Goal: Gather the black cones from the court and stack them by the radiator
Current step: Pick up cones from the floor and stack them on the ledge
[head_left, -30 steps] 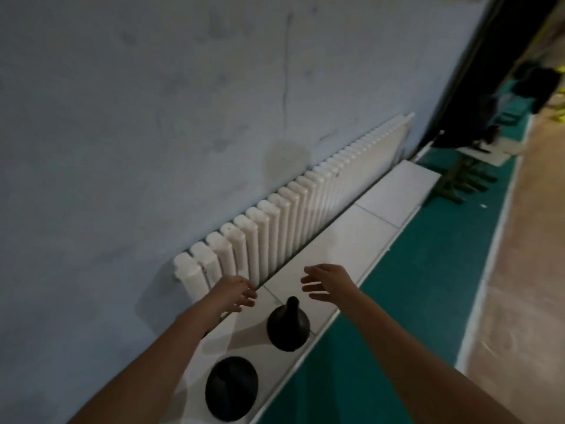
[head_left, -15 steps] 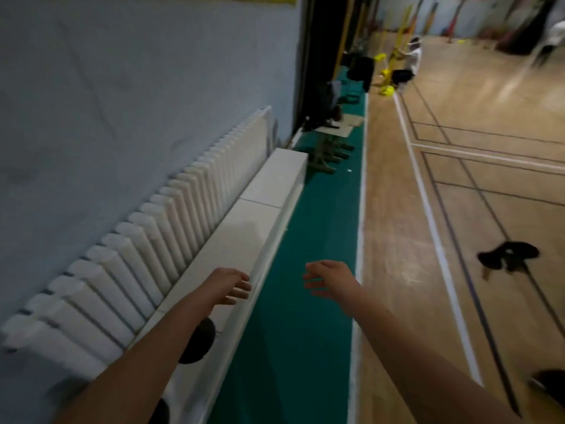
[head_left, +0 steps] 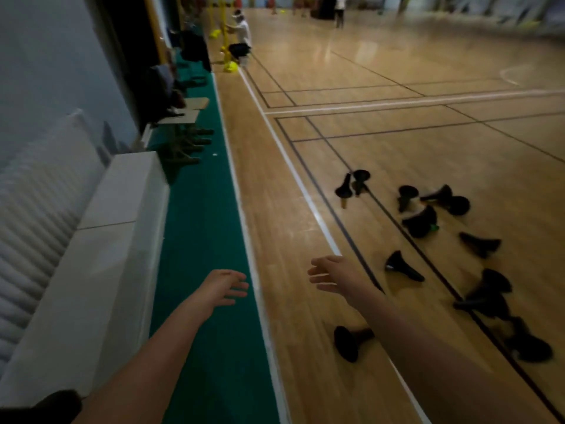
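Note:
Several black cones lie tipped over on the wooden court at the right; the nearest cone (head_left: 351,342) is just below my right forearm, another cone (head_left: 402,266) lies further right. My left hand (head_left: 221,287) hovers over the green floor strip with relaxed fingers and holds nothing. My right hand (head_left: 334,275) reaches out over the court with spread fingers, also empty. The white radiator (head_left: 33,203) runs along the wall at the left, above a white ledge (head_left: 101,240). A dark cone edge (head_left: 46,407) shows on the ledge at the bottom left corner.
A green strip (head_left: 201,240) separates the ledge from the court. Small wooden stands (head_left: 183,130) and dark bags sit further along the wall. People and yellow objects (head_left: 229,67) are far off at the back of the hall.
My view has swung right from the radiator ledge to the court. Both empty hands moved away from the ledge cones and now hang over the green strip and court.

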Tool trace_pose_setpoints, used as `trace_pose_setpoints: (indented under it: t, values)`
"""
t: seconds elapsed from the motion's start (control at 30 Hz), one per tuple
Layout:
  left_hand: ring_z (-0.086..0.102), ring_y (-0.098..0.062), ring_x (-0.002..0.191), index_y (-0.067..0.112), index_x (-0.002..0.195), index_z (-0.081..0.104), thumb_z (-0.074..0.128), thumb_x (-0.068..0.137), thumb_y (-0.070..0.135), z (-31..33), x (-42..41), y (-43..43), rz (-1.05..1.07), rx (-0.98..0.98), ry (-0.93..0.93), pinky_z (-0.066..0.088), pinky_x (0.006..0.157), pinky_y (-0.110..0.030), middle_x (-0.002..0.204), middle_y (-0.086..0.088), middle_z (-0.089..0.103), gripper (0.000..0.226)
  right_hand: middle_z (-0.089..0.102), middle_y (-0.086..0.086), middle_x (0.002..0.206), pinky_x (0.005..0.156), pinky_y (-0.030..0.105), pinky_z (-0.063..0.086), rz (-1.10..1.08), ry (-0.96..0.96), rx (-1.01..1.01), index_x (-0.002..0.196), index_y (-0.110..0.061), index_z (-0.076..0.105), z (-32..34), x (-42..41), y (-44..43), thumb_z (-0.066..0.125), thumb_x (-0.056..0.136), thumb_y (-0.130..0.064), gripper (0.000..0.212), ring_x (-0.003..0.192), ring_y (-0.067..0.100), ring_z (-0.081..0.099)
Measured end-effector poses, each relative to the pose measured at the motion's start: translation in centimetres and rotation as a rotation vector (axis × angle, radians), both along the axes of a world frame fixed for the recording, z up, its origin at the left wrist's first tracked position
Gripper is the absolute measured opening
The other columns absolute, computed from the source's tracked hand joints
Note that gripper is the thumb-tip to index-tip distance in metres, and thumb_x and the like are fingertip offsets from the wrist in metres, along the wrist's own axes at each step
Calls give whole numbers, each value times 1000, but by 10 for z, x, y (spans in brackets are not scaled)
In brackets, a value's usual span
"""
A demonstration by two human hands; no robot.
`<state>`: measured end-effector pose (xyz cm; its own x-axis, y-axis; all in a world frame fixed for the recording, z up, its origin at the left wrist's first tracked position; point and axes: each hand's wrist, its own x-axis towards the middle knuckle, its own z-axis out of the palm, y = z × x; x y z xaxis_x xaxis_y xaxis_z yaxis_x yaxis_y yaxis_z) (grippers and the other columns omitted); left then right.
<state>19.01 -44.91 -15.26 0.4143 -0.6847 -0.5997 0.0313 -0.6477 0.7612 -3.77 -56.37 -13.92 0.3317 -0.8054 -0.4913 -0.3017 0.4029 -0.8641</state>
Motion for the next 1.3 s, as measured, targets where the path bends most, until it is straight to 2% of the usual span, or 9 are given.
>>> trace_pose_setpoints:
  t: [0.23,0.37,0.53,0.7,0.77,0.97,1.13,1.3]
  values:
    - [68,-19,89,9,109,64,51,97,19,-5,-65,-73,-245,14,57,51,66,-27,103,-8,70,21,70,13,101,84,37,57,-225,54,42,108,-5,64,-4,-70,-15,59,94,-21,22,92,25,69]
    - [67,-26,94,6,110,63,49,98,19,-15,-78,-108,-342,30,82,49,80,-34,106,-11,69,23,70,14,102,85,37,56,-354,98,101,112,-4,63,-11,-91,-18,59,95,-21,24,93,26,68]
    - [68,-20,86,9,110,64,51,97,21,-27,-79,-150,-472,44,50,51,72,-32,94,-5,71,23,69,12,98,74,32,57,-510,114,146,109,-6,62,-13,-117,-30,57,95,-20,20,88,23,68]
    - [67,-25,95,7,110,63,52,96,20,-27,-93,-180,-545,56,59,50,86,-37,103,-10,70,22,71,11,94,73,34,57,-665,118,174,101,-9,63,-18,-137,-38,58,94,-20,14,86,23,69]
    - [67,-24,96,7,112,62,51,96,20,-29,-102,-189,-598,74,57,51,86,-37,104,-10,70,23,71,12,96,70,33,57,-713,120,195,99,-9,63,-21,-145,-39,59,94,-20,13,86,23,69]
    - [67,-22,92,6,115,61,49,97,19,-41,-144,-229,-665,110,32,52,84,-37,101,-9,70,25,71,12,98,84,39,57,-750,110,215,105,-7,63,-36,-183,-58,57,95,-22,19,91,25,69]
    - [67,-21,94,9,115,61,45,99,19,-52,-195,-270,-672,137,21,53,79,-33,103,-8,70,25,70,11,98,80,36,57,-754,126,232,109,-7,63,-47,-234,-100,56,95,-22,21,90,24,69]
    - [66,-22,90,9,109,61,40,101,16,-71,-258,-314,-561,109,0,49,87,-38,101,-9,68,24,69,12,101,76,33,56,-646,108,259,115,-6,60,-62,-301,-165,56,95,-21,25,90,24,68]
